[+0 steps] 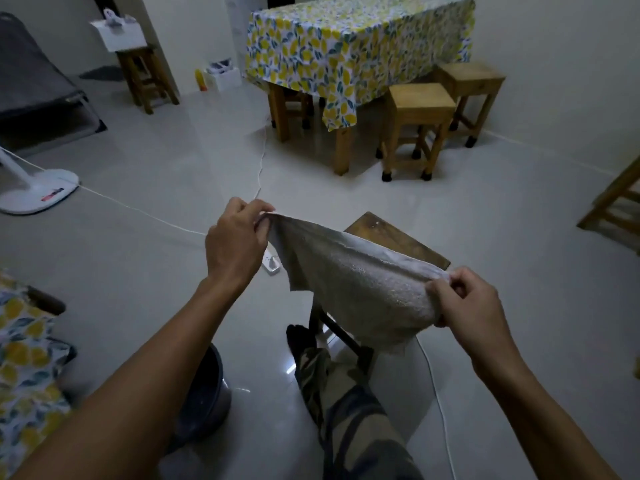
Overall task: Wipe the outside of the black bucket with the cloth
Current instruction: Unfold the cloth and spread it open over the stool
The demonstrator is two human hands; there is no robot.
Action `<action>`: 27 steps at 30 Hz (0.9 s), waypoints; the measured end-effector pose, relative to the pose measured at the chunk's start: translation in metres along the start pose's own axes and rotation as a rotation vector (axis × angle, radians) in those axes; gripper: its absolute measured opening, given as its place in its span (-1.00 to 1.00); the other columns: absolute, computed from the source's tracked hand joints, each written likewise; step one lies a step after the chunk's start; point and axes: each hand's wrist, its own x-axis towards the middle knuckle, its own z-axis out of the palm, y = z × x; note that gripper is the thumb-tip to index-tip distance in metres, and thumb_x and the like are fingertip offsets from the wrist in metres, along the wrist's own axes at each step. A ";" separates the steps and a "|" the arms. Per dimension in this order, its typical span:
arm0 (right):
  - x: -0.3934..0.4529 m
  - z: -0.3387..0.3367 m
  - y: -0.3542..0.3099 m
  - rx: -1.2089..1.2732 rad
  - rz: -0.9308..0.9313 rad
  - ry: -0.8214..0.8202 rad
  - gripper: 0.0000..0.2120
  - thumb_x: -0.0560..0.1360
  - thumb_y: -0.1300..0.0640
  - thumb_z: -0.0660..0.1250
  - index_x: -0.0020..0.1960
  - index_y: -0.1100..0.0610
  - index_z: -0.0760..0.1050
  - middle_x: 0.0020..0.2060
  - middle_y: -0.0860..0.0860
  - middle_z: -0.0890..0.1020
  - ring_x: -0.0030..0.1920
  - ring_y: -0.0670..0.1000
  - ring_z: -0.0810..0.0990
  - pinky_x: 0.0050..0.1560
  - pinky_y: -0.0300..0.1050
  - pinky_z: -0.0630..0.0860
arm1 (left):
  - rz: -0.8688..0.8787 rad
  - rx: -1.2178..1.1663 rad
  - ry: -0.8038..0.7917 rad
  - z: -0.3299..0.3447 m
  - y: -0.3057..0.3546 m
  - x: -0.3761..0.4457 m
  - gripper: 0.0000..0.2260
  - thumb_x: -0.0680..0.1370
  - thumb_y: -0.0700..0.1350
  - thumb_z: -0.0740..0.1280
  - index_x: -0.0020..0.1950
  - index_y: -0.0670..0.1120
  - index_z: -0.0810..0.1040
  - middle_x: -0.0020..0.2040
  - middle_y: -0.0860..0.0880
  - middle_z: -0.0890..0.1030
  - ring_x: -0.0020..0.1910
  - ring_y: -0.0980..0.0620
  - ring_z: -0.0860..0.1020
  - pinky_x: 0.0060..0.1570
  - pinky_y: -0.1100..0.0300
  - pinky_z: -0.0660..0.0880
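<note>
Bucket: black bucket [207, 396] stands on the floor at lower left, round, dull dark wall with pale dusty smears; the left forearm hides most of it.
Leg: camouflage-print trouser leg [349, 414] stretches forward, just right of the bucket.
Cloth: pale grey terry cloth [353, 289], looped nap, flat hemmed top edge; stretched in the air between both hands, sagging in the middle, well above the bucket and not touching it.
Left hand: left hand [235, 240] has fingers pinched shut on the far upper corner of the cloth.
Right hand: right hand [474, 310] has thumb and fingers clamped on the near corner, cloth bunched under them.
Stool: dark wooden stool [398, 237] stands behind the cloth, worn flat seat.
Floor: glossy pale tiles [173, 161], white cable across.
Far: table with lemon-print cover [346, 39]; two light wooden stools [422, 102] beside it.
</note>
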 end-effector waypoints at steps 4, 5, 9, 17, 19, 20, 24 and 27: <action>-0.001 0.002 0.004 0.018 -0.001 -0.005 -0.83 0.55 -0.01 0.33 -0.14 0.07 0.52 -0.22 0.10 0.62 -0.14 0.18 0.64 -0.18 0.35 0.64 | -0.034 -0.144 -0.001 0.017 0.009 0.004 -0.87 0.68 -0.10 0.22 0.16 0.03 0.53 -0.08 -0.04 0.61 -0.33 0.00 0.62 -0.29 0.07 0.55; -0.001 0.001 0.005 0.023 -0.003 -0.001 -0.81 0.51 -0.06 0.33 -0.15 0.05 0.52 -0.23 0.09 0.62 -0.14 0.19 0.64 -0.18 0.35 0.63 | -0.054 -0.174 -0.009 0.020 0.012 0.003 -0.88 0.68 -0.10 0.20 0.14 0.05 0.51 -0.11 -0.02 0.63 -0.38 0.02 0.63 -0.30 0.07 0.57; -0.008 -0.003 0.005 0.034 -0.002 0.022 -0.77 0.47 -0.12 0.31 -0.15 0.04 0.52 -0.23 0.09 0.61 -0.15 0.20 0.63 -0.22 0.36 0.61 | -0.082 -0.234 -0.030 0.022 0.019 -0.003 -0.90 0.68 -0.11 0.19 0.09 0.07 0.47 -0.19 -0.03 0.64 -0.35 -0.01 0.65 -0.36 0.12 0.53; -0.042 -0.017 0.005 0.084 -0.009 0.018 -0.89 0.59 0.12 0.34 -0.09 0.13 0.53 -0.18 0.08 0.64 -0.13 0.08 0.66 -0.26 0.17 0.66 | -0.128 -0.329 -0.003 -0.004 0.014 -0.032 -0.94 0.62 -0.06 0.35 0.07 0.01 0.52 -0.22 -0.05 0.64 -0.32 -0.03 0.64 -0.29 0.06 0.60; -0.047 -0.015 0.007 0.096 -0.005 0.007 -0.90 0.59 0.12 0.34 -0.09 0.12 0.53 -0.18 0.05 0.65 -0.14 0.03 0.67 -0.30 0.01 0.67 | -0.147 -0.336 -0.015 -0.005 0.007 -0.036 -0.91 0.61 -0.05 0.38 0.07 -0.01 0.52 -0.20 -0.05 0.64 -0.34 -0.01 0.64 -0.39 0.22 0.51; -0.046 -0.014 0.009 0.092 -0.002 -0.001 -0.89 0.59 0.12 0.35 -0.10 0.11 0.53 -0.19 0.04 0.65 -0.14 0.03 0.67 -0.31 -0.01 0.67 | -0.156 -0.334 -0.023 -0.004 0.004 -0.036 -0.89 0.60 -0.04 0.40 0.07 -0.02 0.52 -0.18 -0.06 0.64 -0.34 -0.02 0.64 -0.42 0.28 0.47; -0.022 -0.008 0.020 0.062 0.028 0.004 -0.87 0.56 0.04 0.38 -0.12 0.06 0.54 -0.24 0.02 0.65 -0.19 0.09 0.66 -0.24 0.23 0.66 | -0.179 -0.303 -0.067 0.021 -0.002 -0.018 -0.82 0.57 0.01 0.44 0.08 -0.03 0.53 -0.15 -0.05 0.63 -0.26 -0.06 0.63 -0.30 0.10 0.57; 0.015 -0.009 0.034 0.078 0.046 0.057 -0.84 0.55 0.02 0.41 -0.14 0.06 0.52 -0.27 0.02 0.64 -0.22 0.12 0.64 -0.25 0.19 0.66 | -0.174 -0.278 -0.117 0.061 0.005 0.015 -0.72 0.52 0.04 0.49 0.11 -0.06 0.53 -0.09 -0.02 0.60 -0.18 -0.04 0.60 -0.25 0.11 0.56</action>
